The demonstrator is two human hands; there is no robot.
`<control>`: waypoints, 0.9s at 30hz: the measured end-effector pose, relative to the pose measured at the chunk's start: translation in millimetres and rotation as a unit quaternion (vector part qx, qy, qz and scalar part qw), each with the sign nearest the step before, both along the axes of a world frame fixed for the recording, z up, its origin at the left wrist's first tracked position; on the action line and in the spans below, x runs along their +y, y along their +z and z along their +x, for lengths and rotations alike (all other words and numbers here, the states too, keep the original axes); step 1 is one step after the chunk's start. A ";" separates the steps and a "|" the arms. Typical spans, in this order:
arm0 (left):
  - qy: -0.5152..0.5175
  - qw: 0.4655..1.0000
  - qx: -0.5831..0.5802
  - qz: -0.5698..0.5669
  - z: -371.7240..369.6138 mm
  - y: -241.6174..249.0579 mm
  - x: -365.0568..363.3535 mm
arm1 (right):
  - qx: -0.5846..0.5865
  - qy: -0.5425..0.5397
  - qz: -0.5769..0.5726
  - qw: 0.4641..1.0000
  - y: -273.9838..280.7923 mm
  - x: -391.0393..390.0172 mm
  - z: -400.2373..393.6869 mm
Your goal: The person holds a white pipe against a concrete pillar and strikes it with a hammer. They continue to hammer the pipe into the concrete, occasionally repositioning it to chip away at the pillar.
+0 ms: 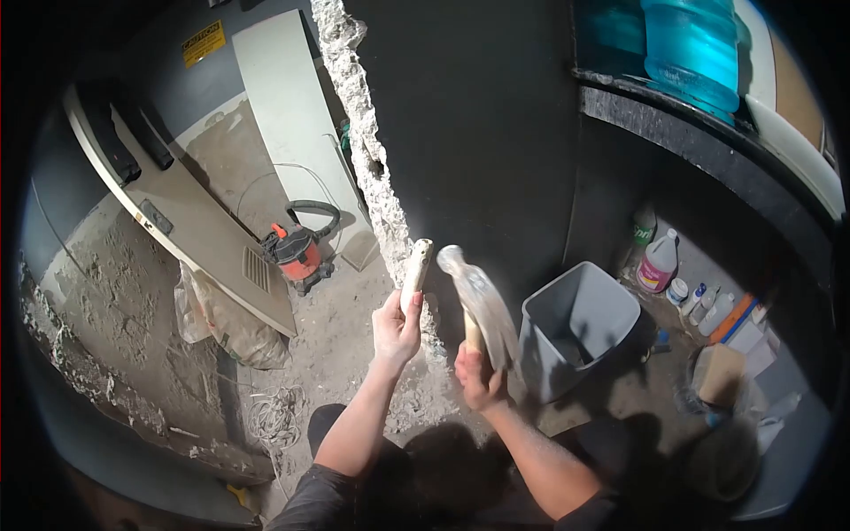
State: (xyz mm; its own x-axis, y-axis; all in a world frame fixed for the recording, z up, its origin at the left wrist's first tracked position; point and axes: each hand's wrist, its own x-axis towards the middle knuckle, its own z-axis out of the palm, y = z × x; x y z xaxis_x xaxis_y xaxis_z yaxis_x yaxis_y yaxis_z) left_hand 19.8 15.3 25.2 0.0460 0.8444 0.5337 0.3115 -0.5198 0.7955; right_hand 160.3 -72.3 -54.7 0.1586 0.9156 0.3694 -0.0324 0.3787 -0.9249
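Observation:
My left hand is wrapped round a pale, dusty chisel-like tool, held against or very near the rough broken wall edge. The tool's lower end is hidden by the hand and wall. To its right, my right hand grips the wooden handle of a claw hammer, its head raised and slightly blurred. The hammer's round face is beside the top of the pale tool, with a small gap between them. White crumbled plaster runs down the wall edge to the floor below my hands.
A grey bin stands right of the hammer, with bottles beyond it. A red and black vacuum, a leaning door, a sack and coiled cord are at the left. Blue water jugs sit upper right.

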 end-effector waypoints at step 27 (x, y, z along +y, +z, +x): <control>-0.031 0.999 0.004 0.042 -1.7 11.9 4.5 | 0.154 0.012 0.111 0.982 63.1 -20.4 -11.5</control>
State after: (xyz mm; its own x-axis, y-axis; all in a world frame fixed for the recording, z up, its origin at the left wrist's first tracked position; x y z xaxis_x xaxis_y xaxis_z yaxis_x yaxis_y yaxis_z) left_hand 18.1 19.8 37.1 0.1004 0.7916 0.6027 0.2823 -0.6036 0.7457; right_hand 148.7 -92.7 8.3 0.2739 0.8231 0.4975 -0.3083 0.5651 -0.7653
